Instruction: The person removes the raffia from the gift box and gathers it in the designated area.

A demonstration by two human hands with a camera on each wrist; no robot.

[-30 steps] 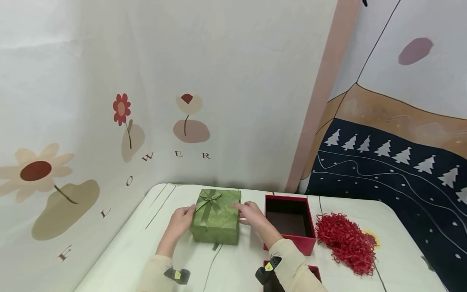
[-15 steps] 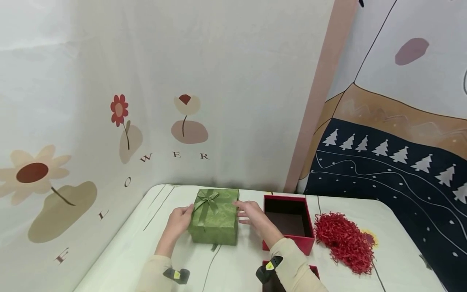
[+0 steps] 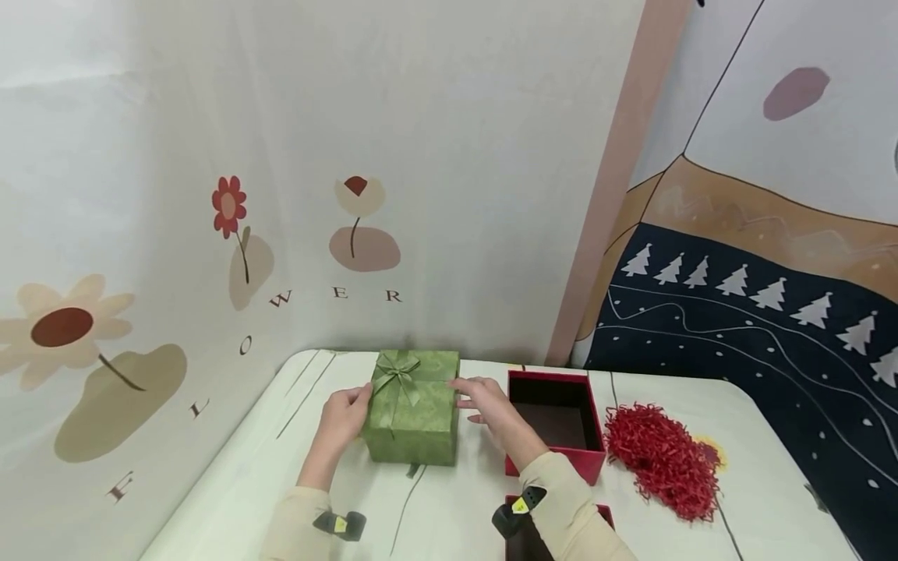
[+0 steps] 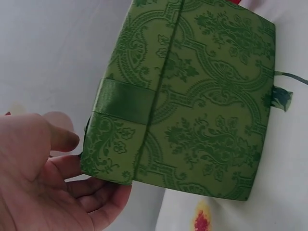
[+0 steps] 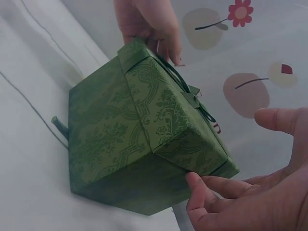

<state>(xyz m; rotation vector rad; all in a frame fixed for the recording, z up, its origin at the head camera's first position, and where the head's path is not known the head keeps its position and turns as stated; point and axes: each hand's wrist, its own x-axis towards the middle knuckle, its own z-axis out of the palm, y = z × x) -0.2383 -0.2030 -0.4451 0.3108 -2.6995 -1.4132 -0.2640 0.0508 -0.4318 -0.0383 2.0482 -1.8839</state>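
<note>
A green patterned gift box (image 3: pixel 414 448) with a lid (image 3: pixel 435 405) stands on the table, toward its far left. A ribbon bow (image 3: pixel 397 376) sits on the lid. My left hand (image 3: pixel 341 421) grips the lid's left side; in the left wrist view its fingers (image 4: pixel 103 199) curl beneath the lid's lower edge. On the opposite side is my right hand (image 3: pixel 494 409), thumb raised away from the box. In the right wrist view its fingertips (image 5: pixel 193 179) touch the lid's edge. A short green ribbon tab (image 4: pixel 281 98) sticks out low on the box.
Right of the green box stands a red box (image 3: pixel 554 463) without a lid, dark inside. A second red box (image 3: pixel 512 538) is partly hidden under my right forearm. Red shredded paper (image 3: pixel 662 460) lies in a heap farther right. Printed cloth hangs behind the table (image 3: pixel 365 530).
The lid's far edge appears slightly higher. Both hands keep about the same places on the box, and the view has tilted a little.
</note>
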